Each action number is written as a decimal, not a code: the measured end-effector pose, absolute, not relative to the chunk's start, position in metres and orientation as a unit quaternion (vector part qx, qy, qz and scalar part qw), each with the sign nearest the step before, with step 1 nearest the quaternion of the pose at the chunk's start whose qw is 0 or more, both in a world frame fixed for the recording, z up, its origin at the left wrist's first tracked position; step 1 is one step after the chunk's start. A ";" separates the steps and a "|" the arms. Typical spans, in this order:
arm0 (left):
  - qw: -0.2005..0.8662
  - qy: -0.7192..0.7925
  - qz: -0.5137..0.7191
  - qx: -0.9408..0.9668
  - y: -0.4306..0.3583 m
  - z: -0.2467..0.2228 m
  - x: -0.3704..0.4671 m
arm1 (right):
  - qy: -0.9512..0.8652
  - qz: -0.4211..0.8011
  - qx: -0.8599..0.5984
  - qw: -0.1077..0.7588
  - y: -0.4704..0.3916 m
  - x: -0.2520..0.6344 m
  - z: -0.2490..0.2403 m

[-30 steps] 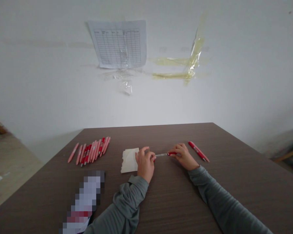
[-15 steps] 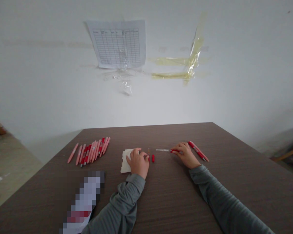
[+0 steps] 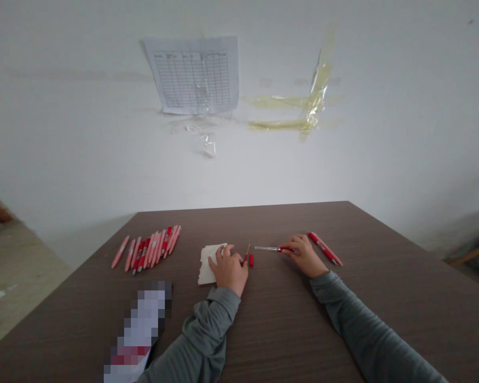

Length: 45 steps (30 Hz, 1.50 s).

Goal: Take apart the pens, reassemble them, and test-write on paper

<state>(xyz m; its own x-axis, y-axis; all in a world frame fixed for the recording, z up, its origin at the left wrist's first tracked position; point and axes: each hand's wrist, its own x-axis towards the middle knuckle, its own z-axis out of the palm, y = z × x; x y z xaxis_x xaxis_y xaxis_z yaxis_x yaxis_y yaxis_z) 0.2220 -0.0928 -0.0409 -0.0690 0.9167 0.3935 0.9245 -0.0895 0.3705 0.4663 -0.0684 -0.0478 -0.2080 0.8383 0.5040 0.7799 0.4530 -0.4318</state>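
My left hand [image 3: 228, 269] lies palm down with its fingers spread over a torn piece of pale paper [image 3: 206, 268]. Right at its inner edge is a thin brownish rod with a red end [image 3: 247, 252], partly hidden by the hand. I cannot tell whether the fingers press on it. Beside the rod lies a short red piece [image 3: 251, 260], apart from both hands. My right hand [image 3: 304, 256] is closed on a red pen with a clear barrel [image 3: 268, 249], which points left above the table. Two pens, one red [image 3: 321, 246] and one pink, lie just past the right hand.
Several pink and red pens [image 3: 154, 248] lie in a row at the left of the brown table [image 3: 279, 330]. A blurred-out long packet [image 3: 141, 324] lies by my left forearm. Behind the table rises a white wall with a taped printed sheet [image 3: 193, 77].
My left hand has shifted slightly right, with its fingers more spread. The thin rod beside it now leans right instead of standing straight. My right hand and its pen have hardly moved.
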 end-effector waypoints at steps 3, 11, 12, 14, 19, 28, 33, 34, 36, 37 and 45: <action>0.012 -0.671 -0.282 -0.686 -0.092 -0.041 0.222 | -0.778 0.039 -0.521 0.350 -0.068 0.466 -0.047; 0.010 -0.661 -0.279 -0.697 -0.094 -0.037 0.223 | -0.781 0.035 -0.519 0.347 -0.068 0.466 -0.047; 0.006 -0.659 -0.278 -0.699 -0.094 -0.036 0.223 | -0.781 0.035 -0.519 0.346 -0.069 0.466 -0.047; 0.000 -0.657 -0.279 -0.700 -0.094 -0.034 0.223 | -0.780 0.034 -0.523 0.344 -0.069 0.465 -0.047; -0.005 -0.664 -0.281 -0.693 -0.094 -0.029 0.223 | -0.777 0.036 -0.530 0.338 -0.070 0.465 -0.045; 0.009 -0.662 -0.311 -0.682 -0.093 -0.027 0.222 | -0.772 0.026 -0.537 0.339 -0.070 0.469 -0.042; 0.013 -0.654 -0.304 -0.693 -0.091 -0.022 0.219 | -0.762 0.006 -0.548 0.346 -0.068 0.478 -0.040; 0.017 -0.652 -0.302 -0.696 -0.090 -0.021 0.218 | -0.759 -0.001 -0.550 0.349 -0.068 0.480 -0.040; 0.028 -0.649 -0.298 -0.700 -0.089 -0.020 0.215 | -0.756 -0.012 -0.552 0.352 -0.066 0.484 -0.040; 0.032 -0.648 -0.296 -0.701 -0.089 -0.020 0.214 | -0.755 -0.016 -0.552 0.353 -0.066 0.485 -0.040; 0.036 -0.641 -0.295 -0.707 -0.088 -0.018 0.212 | -0.761 -0.026 -0.551 0.342 -0.063 0.488 -0.042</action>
